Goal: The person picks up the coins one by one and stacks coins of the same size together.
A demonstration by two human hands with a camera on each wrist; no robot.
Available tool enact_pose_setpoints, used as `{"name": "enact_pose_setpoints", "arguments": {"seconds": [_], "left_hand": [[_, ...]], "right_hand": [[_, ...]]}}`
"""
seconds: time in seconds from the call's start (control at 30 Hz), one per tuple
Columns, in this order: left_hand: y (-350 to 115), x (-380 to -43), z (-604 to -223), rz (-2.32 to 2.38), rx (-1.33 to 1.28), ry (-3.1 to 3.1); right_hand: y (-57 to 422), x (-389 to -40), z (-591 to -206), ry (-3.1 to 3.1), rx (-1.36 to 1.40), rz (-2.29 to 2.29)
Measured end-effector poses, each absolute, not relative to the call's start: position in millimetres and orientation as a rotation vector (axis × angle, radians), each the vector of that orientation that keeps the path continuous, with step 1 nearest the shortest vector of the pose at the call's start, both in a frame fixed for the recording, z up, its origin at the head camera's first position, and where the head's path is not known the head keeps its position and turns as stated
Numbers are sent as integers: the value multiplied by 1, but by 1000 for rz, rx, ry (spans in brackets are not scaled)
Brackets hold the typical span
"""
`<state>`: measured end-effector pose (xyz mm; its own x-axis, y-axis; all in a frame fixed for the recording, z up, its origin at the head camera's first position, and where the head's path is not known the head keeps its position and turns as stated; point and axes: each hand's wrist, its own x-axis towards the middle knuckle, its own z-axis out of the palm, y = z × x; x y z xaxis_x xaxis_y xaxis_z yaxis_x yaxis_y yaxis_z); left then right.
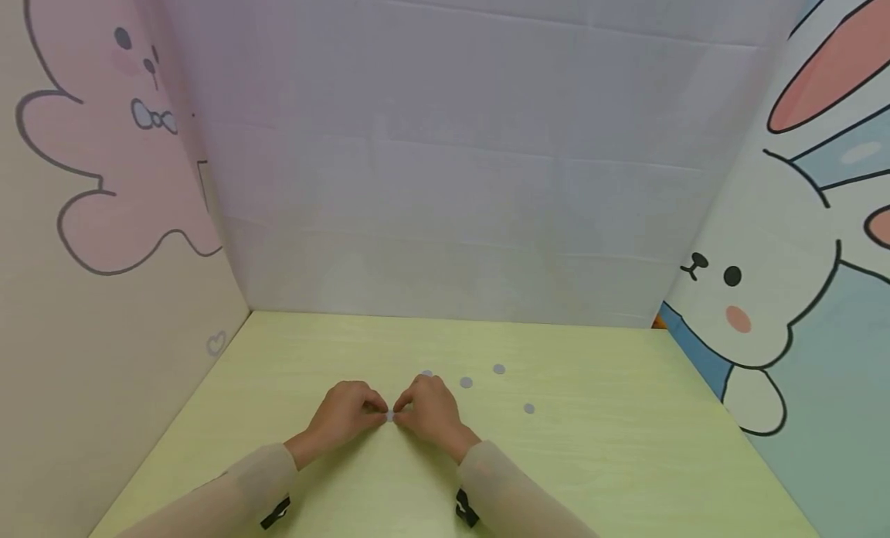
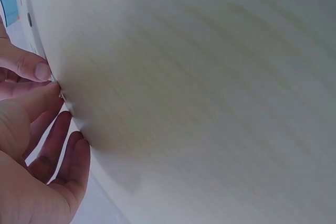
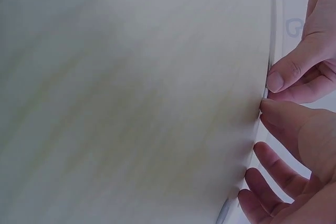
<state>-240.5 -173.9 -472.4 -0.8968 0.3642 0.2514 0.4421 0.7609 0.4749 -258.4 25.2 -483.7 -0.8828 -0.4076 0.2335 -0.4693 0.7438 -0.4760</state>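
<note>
A small flat grey disc (image 1: 390, 416) sits between the fingertips of both hands, low over the pale yellow-green table (image 1: 626, 445). My left hand (image 1: 345, 411) pinches its left edge with thumb and forefinger. On the opposite edge, the thumb and forefinger of my right hand (image 1: 433, 411) pinch it too. Both wrist views look along the tabletop, where the fingertips nearly meet and mostly hide the disc. Just beyond my right knuckles, another grey disc (image 1: 427, 373) is partly covered by that hand.
More grey discs lie to the right of my right hand: one nearby (image 1: 467, 383), one farther back (image 1: 499, 369) and one to the right (image 1: 530, 408). A white sheet (image 1: 452, 175) hangs behind the table. Cartoon-printed panels stand left (image 1: 125, 213) and right (image 1: 765, 291).
</note>
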Motion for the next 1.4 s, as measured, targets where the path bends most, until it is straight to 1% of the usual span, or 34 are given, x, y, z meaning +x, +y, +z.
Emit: {"name": "enact_pose_setpoints", "arguments": {"seconds": [0.4, 0.63, 0.93, 1.17, 1.27, 1.4], "left_hand": [[-189, -244, -475, -807, -599, -2808], [-198, -245, -472, -843, -591, -2812], [-201, -244, -471, -872, -566, -2815], [-201, -245, -472, -883, -545, -2830], [-199, -244, -471, -878, -536, -2838], [-198, -242, -470, -880, -524, -2846]], "right_hand": [[8, -259, -481, -2829, 698, 771], [-1, -258, -478, -2853, 659, 825], [-4, -258, -478, -2832, 650, 844], [7, -261, -475, -2864, 741, 870], [19, -267, -474, -2876, 776, 902], [40, -278, -470, -2853, 751, 945]]}}
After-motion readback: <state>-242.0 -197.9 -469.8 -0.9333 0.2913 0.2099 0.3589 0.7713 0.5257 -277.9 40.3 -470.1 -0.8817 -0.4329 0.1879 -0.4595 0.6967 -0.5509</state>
